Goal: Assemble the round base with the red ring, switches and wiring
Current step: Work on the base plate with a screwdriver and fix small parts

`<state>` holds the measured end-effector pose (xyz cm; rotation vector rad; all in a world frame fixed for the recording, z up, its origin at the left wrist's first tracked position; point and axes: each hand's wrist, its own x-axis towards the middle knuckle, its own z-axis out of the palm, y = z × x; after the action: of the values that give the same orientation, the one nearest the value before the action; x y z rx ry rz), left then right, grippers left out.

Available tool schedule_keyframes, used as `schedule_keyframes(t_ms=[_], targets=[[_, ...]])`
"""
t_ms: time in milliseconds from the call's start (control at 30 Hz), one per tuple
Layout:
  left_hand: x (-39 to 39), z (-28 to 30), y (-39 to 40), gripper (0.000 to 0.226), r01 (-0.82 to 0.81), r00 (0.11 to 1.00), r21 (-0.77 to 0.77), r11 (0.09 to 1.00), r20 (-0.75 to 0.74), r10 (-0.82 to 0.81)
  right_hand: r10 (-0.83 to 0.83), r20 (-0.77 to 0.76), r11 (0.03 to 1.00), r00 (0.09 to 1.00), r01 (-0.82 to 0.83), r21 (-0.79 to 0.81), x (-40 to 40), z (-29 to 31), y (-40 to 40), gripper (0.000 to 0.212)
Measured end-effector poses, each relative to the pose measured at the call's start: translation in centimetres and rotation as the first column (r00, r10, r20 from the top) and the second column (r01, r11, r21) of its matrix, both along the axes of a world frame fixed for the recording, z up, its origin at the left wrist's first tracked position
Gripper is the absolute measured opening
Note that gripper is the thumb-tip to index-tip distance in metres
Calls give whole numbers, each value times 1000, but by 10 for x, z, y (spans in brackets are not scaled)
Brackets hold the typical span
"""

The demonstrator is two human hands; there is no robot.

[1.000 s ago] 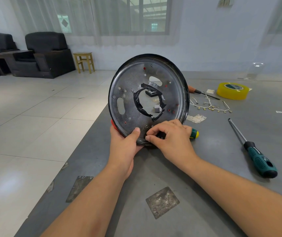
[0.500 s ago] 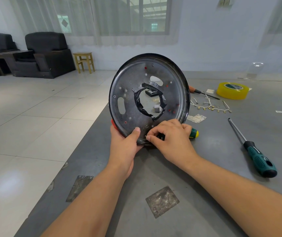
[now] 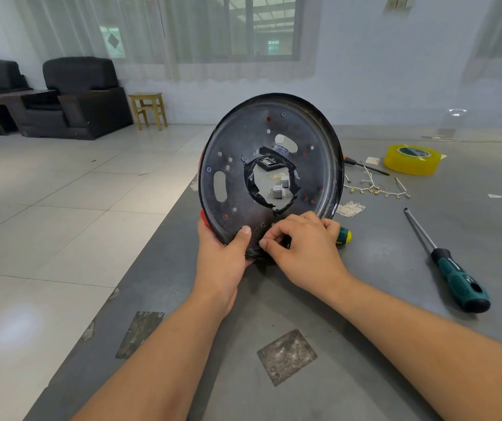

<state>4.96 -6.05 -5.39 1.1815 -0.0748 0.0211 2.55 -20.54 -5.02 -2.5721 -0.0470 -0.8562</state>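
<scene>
Standing the dark round metal base plate on edge at the grey table's near-left side is risky: it could roll or tip if the left hand, gripping its lower rim, slackens. Right hand pinches something small and black there. Plate: perforated, ragged black tape around centre hole, red ring peeking behind.

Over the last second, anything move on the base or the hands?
Barely. The round base stays upright on edge on the table, the left hand still gripping its lower rim, thumb on the face. The right hand keeps pinching a small dark part at the bottom edge, its fingers shifting only slightly. The screwdriver and tape roll are unmoved.
</scene>
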Motion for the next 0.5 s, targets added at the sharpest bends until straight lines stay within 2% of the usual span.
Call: schedule_keyframes(t_ms=[233,500], targets=[[1,-4,0,56,-21,999,99,995,33,18,-22,-29,999,999,23,37,2,-2,0,16],[0,-1,-2,55,23,999,101,995,21,-25,-32,-46,995,998,36,91,-1,-2,-3,16]])
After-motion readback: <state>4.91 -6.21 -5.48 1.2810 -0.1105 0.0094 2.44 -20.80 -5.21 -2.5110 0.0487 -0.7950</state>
